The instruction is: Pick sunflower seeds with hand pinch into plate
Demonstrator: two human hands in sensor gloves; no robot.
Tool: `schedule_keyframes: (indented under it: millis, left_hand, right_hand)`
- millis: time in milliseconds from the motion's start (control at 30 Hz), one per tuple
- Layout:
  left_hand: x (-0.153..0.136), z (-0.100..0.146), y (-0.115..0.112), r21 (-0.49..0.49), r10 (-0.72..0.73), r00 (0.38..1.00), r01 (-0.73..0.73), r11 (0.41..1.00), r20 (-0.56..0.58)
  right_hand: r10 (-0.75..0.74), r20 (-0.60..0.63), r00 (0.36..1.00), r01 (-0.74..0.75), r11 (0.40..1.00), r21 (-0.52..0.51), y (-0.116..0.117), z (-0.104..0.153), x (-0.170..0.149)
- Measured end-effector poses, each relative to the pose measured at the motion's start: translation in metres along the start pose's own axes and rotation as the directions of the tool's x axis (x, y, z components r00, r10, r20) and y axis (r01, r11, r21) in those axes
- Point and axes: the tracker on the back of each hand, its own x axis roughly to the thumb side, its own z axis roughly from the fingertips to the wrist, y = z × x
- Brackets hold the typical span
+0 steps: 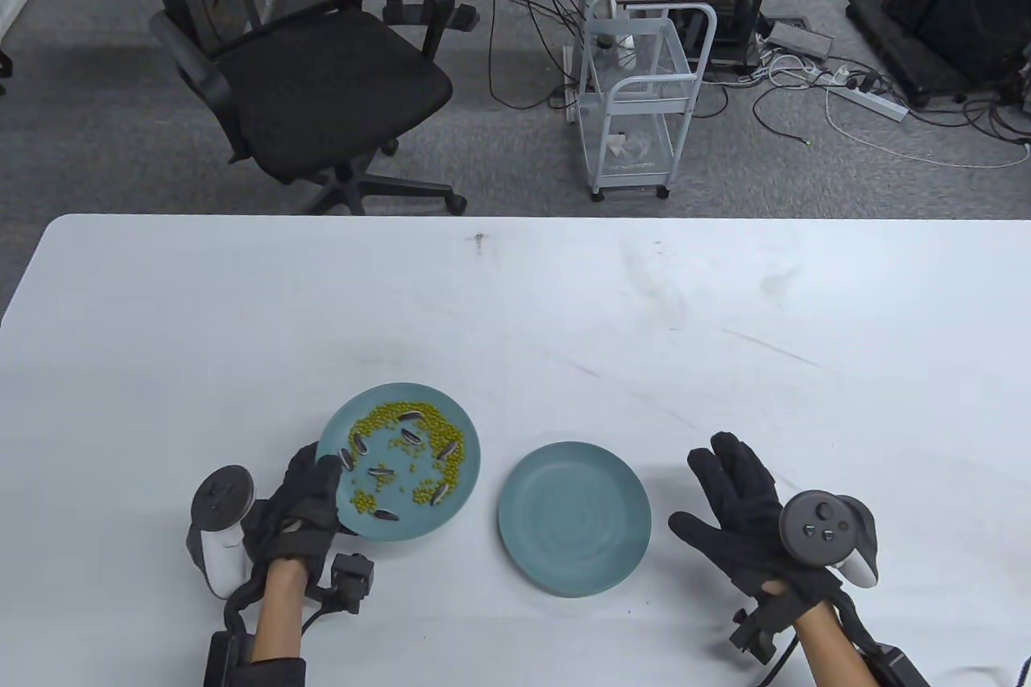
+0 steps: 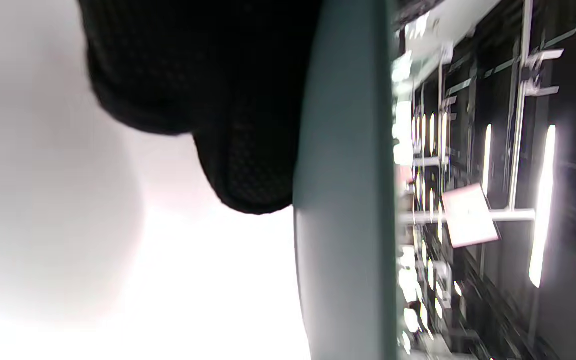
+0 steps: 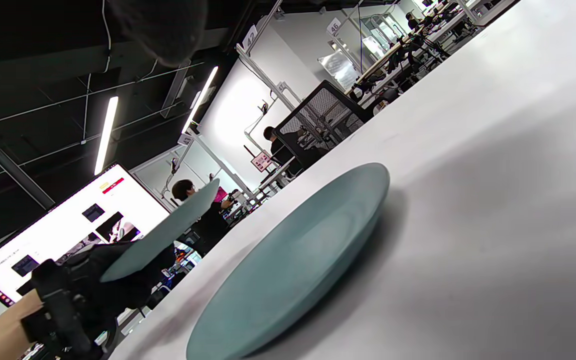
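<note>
A teal plate [image 1: 463,441] holds several striped sunflower seeds [image 1: 412,436] mixed with green peas [image 1: 378,421]. My left hand [image 1: 310,495] grips its near-left rim and holds it raised off the table; the right wrist view shows the plate [image 3: 168,232] lifted in that hand [image 3: 93,285]. In the left wrist view my fingers [image 2: 248,150] lie under the plate [image 2: 343,200]. A second teal plate [image 1: 574,518], bare inside, lies on the table to its right and also shows in the right wrist view [image 3: 293,260]. My right hand [image 1: 737,506] is open with fingers spread, right of that plate.
The white table [image 1: 515,316] stretches far behind both plates. Beyond its far edge stand a black office chair [image 1: 314,75] and a white wire cart [image 1: 640,99] on the carpet.
</note>
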Motion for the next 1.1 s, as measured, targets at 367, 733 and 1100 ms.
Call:
schedule_keyframes:
  millis: [367,733,1100]
  left_hand:
    - [0.004,0.007,-0.064,-0.161,-0.064,0.995,0.075,0.984,0.070]
    - [-0.004,0.005,-0.071,-0.150,-0.032,0.999,0.038,0.988,0.044]
    - [-0.004,0.008,-0.075,-0.143,-0.009,0.999,0.014,0.990,0.038]
  right_hand:
    - [0.006,0.007,1.000,-0.006,0.999,-0.039,-0.002,0.000,0.002]
    - [0.146,0.149,0.978,-0.156,0.986,0.061,0.012,-0.046,0.085]
    - [0.298,0.325,0.898,-0.387,0.885,0.258,0.086,-0.124,0.177]
